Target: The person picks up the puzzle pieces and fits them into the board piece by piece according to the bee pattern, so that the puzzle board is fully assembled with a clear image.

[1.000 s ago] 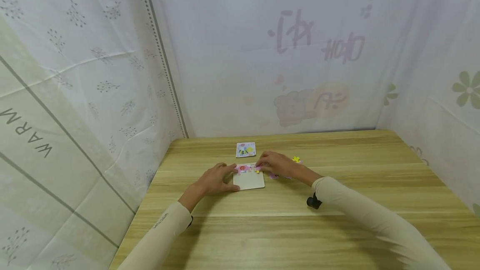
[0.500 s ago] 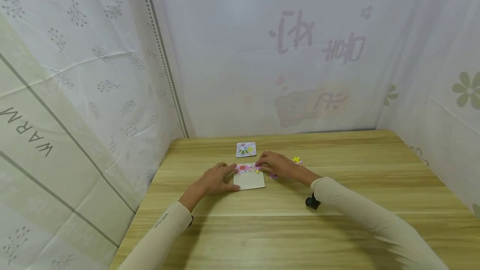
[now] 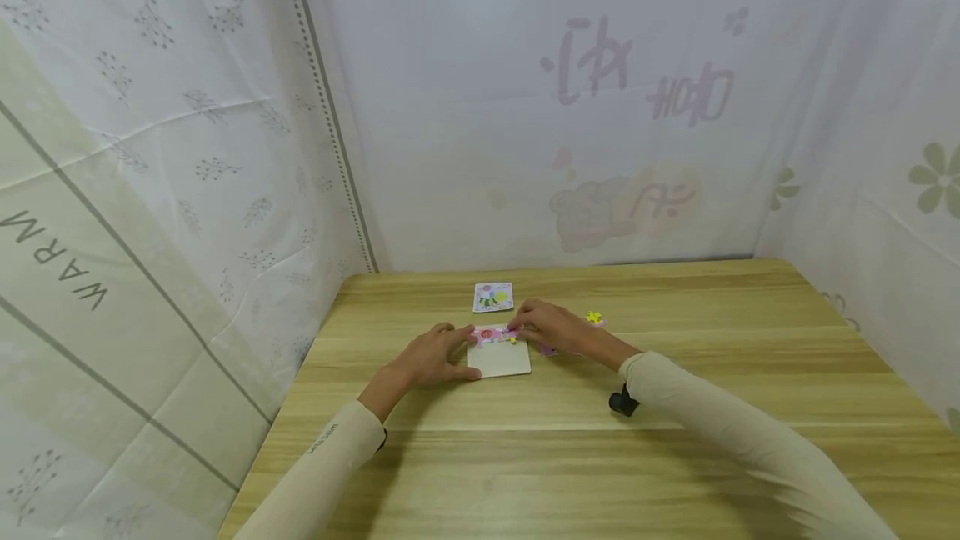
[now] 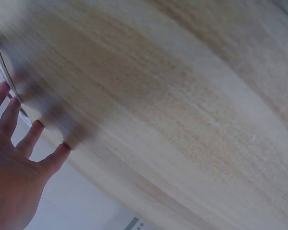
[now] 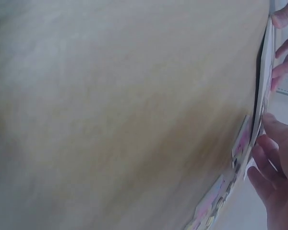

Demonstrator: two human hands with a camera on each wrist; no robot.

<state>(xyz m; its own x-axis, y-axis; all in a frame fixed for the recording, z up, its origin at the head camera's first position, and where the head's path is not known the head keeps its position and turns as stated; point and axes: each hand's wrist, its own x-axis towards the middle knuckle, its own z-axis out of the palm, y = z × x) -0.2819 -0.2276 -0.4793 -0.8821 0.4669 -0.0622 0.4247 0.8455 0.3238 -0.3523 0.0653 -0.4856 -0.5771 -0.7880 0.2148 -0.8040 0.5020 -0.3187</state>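
Puzzle pieces point(image 3: 491, 335), partly hidden by right fingers point(image 3: 526, 322).

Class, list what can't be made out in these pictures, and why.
Head view: whether the right hand pinches or presses the puzzle row; its fingers hide the contact.
Head view: some loose pieces, partly behind the right hand.
Head view: details on the picture card, too small.
Left wrist view: most of the white board, cut off by the left edge.
Right wrist view: the loose pieces' pictures, blurred and nearly edge-on.
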